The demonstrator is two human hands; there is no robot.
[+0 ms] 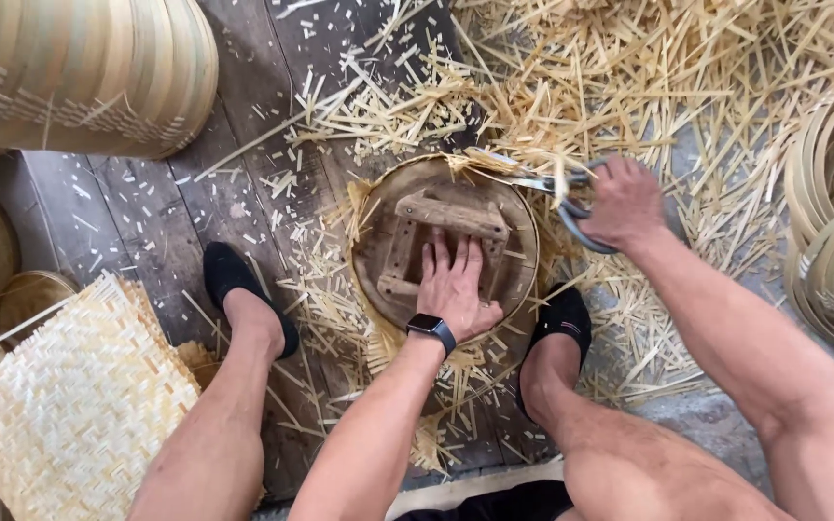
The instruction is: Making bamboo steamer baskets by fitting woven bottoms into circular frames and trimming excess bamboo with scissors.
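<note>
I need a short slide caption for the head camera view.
Left hand presses a round bamboo tray while right hand trims its rim with scissors.

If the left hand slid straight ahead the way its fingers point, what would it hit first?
The left hand lies flat on the round wooden form, fingers pointing up-frame. The first thing in that line looks to be the raised wooden crossbar just beyond the fingertips, though its height is hard to judge.

Rough wooden mould, metal shears
</note>
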